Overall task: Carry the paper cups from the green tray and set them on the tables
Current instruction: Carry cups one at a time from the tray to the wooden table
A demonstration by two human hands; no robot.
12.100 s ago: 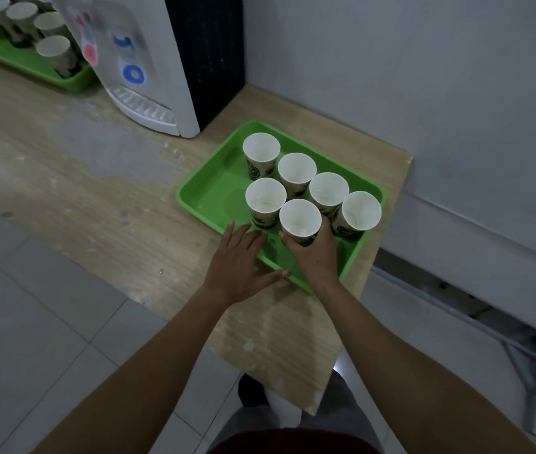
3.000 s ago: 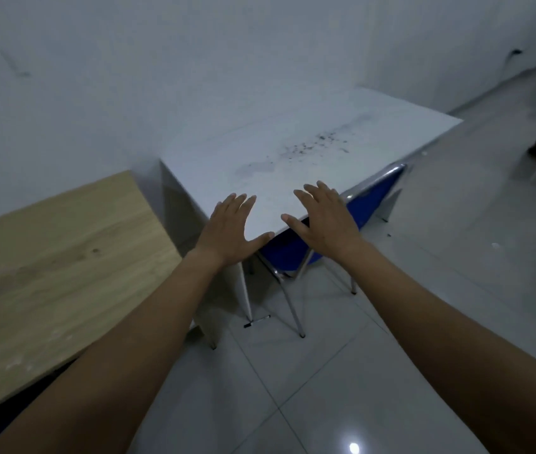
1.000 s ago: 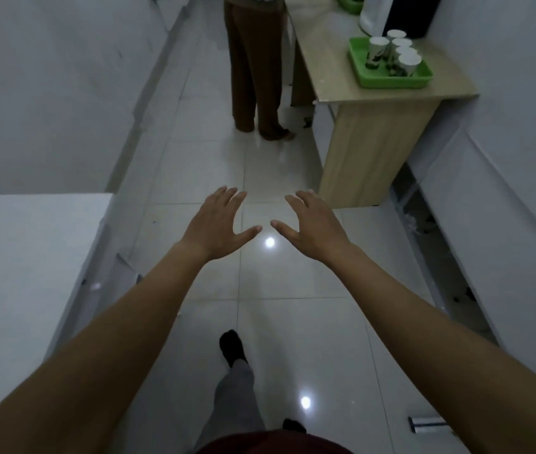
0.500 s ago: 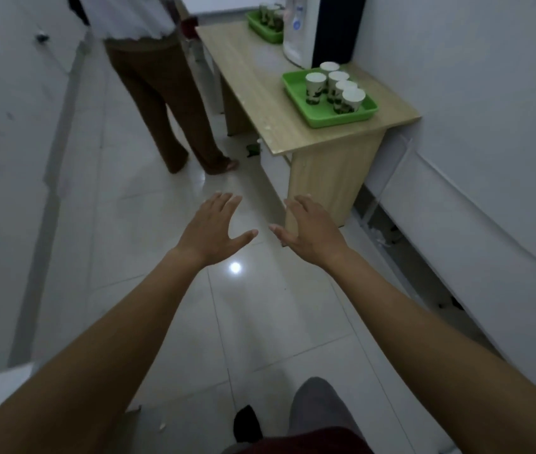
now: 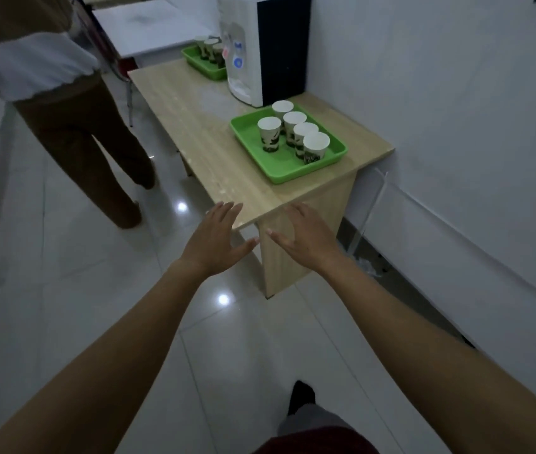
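Both hands, left [image 5: 216, 239] and right [image 5: 306, 237], were held out empty with fingers spread, short of the wooden desk [image 5: 194, 126]. Five paper cups [image 5: 293, 132] were seen upright in the green tray [image 5: 279, 170] near the desk's end, beside a water dispenser [image 5: 260, 47].

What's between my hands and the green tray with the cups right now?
In the head view, only bare wooden tabletop separates the open left hand and right hand from the green tray of paper cups.
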